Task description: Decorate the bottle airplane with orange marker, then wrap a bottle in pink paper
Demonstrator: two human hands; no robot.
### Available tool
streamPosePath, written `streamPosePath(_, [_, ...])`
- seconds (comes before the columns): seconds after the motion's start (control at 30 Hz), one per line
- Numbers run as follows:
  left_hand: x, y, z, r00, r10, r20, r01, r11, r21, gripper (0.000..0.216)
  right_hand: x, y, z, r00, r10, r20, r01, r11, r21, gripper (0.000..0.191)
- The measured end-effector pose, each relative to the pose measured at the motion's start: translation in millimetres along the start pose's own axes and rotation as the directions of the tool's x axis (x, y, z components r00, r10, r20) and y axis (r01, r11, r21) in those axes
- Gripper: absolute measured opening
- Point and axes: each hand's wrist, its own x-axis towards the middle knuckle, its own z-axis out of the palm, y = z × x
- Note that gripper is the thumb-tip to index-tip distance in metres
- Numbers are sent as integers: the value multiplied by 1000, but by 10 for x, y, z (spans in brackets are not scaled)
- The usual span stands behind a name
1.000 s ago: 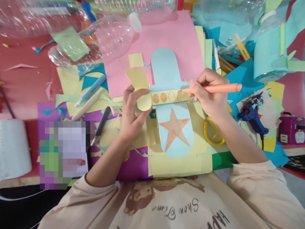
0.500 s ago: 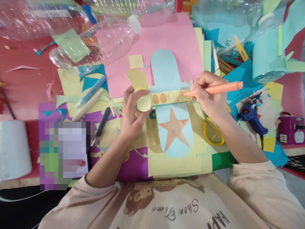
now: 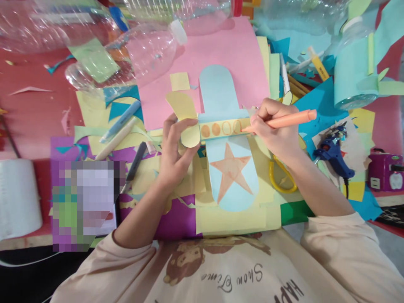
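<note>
In my right hand (image 3: 277,128) is an orange marker (image 3: 293,119), its tip at the right end of a yellow paper strip (image 3: 217,129). Two filled orange circles and two outlined ones show on the strip. It lies across a light blue paper shape (image 3: 219,88) with rounded ends, whose lower part bears an orange star (image 3: 232,174). My left hand (image 3: 178,147) is closed on a curled yellow paper piece (image 3: 190,134) at the left side of the strip, fingers on top and thumb below.
A blue glue gun (image 3: 334,153) and yellow-handled scissors (image 3: 282,179) lie to the right. Clear plastic bottles (image 3: 154,50) crowd the back. Markers (image 3: 121,122) and paper scraps are on the left, near a pixelated patch. A bottle wrapped in light blue paper (image 3: 356,71) stands back right.
My right hand and the marker have shifted slightly down. The rightmost circle outline now shows more fully. The lower end of the blue shape has moved a little; my left hand stays in place.
</note>
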Motion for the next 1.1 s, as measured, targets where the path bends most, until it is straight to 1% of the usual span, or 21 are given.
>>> streamPosePath(0.13, [-1, -2, 4, 1000, 8, -4, -8, 1000, -1, 37, -4, -16, 0, 1000, -16, 14, 16, 1000, -21, 43])
streamPosePath(0.27, [1, -14, 5, 1000, 16, -6, -16, 1000, 10, 38, -10, -17, 10, 1000, -1, 27, 2, 999, -42, 44])
streamPosePath(0.37, [0, -30, -2, 1000, 21, 1, -21, 1000, 3, 38, 1, -12, 5, 999, 39, 15, -39, 999, 23, 41])
streamPosePath(0.5, [-8, -44, -16, 1000, 8, -5, -8, 1000, -3, 37, 41, -5, -32, 991, 119, -57, -108, 979, 173, 38])
streamPosePath(0.57, [-13, -41, -18, 1000, -14, -15, 14, 1000, 1, 37, 61, -5, -49, 983, 148, -105, -127, 975, 182, 39])
streamPosePath(0.63, [-15, -35, -13, 1000, -17, -26, 17, 1000, 0, 38, 73, -6, -54, 979, 163, -122, -141, 975, 172, 40])
streamPosePath(0.77, [-13, -40, 4, 999, -16, -50, 15, 1000, -22, 38, 73, 12, -36, 981, 149, -122, -122, 970, 208, 38])
streamPosePath(0.87, [-11, -50, 7, 999, 1, -47, -1, 1000, -16, 38, 66, 34, -23, 984, 125, -125, -95, 970, 222, 35])
streamPosePath(0.97, [-10, -41, 4, 999, 10, -42, -10, 1000, 3, 39, 59, 37, -20, 988, 103, -114, -78, 975, 209, 34])
streamPosePath(1.1, [-11, -16, 6, 999, -10, -45, 10, 1000, -10, 37, 46, 30, -24, 990, 86, -109, -66, 983, 170, 34])
